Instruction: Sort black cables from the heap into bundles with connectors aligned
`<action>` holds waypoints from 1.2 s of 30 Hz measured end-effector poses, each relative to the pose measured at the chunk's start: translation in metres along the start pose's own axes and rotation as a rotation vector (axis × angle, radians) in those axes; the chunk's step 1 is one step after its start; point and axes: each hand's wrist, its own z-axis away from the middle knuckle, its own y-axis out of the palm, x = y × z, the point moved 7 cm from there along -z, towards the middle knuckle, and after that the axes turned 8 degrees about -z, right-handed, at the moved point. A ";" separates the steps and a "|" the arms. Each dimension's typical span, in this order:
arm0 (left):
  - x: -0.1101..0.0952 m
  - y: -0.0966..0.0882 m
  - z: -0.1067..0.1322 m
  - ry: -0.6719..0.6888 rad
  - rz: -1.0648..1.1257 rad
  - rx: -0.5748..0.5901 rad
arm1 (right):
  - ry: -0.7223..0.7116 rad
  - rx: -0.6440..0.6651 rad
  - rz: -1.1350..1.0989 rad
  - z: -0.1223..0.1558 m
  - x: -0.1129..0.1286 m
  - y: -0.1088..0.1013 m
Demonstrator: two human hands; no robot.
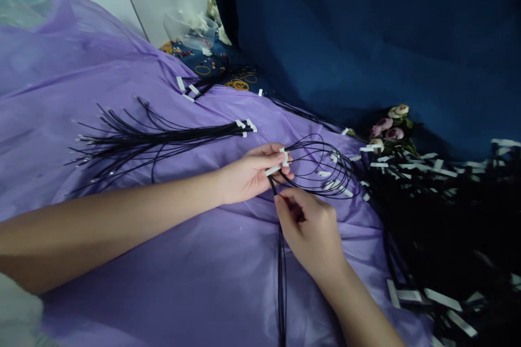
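Observation:
Black cords (281, 271) with white tags (273, 169) run through both hands in the middle of the view. My left hand (254, 173) pinches them near the tags, thumb on top. Just below and to the right, my right hand (311, 225) has its thumb and forefinger closed on the same strands. Beyond the left fingers the cords curve out to the right in loose loops (325, 146), with more white tags among them. The free lengths hang straight down towards the bottom of the view.
Purple sheeting (183, 271) covers the work surface. A fanned bundle of black cords (163, 138) lies at left. Right is a large dark heap of tagged cords (448, 217), beside artificial roses (393, 127). Yellow rubber bands (237, 85) and a clear plastic bowl (191, 30) are at the back.

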 end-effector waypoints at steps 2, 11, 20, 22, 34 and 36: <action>0.001 0.001 0.000 -0.003 -0.017 -0.004 | 0.022 0.002 0.004 0.000 -0.001 0.001; 0.006 0.004 0.001 -0.032 -0.075 0.023 | 0.034 0.003 0.159 -0.001 0.003 0.005; 0.010 0.007 0.001 -0.032 -0.077 0.045 | 0.037 -0.015 0.223 -0.004 0.004 0.006; 0.011 0.009 0.002 -0.042 -0.089 0.045 | 0.036 -0.029 0.289 -0.004 0.004 0.007; 0.011 0.006 0.001 -0.060 -0.096 0.003 | -0.021 -0.132 0.426 -0.003 0.008 0.005; 0.010 0.005 0.001 -0.062 -0.078 -0.002 | -0.037 -0.153 0.422 -0.003 0.009 0.004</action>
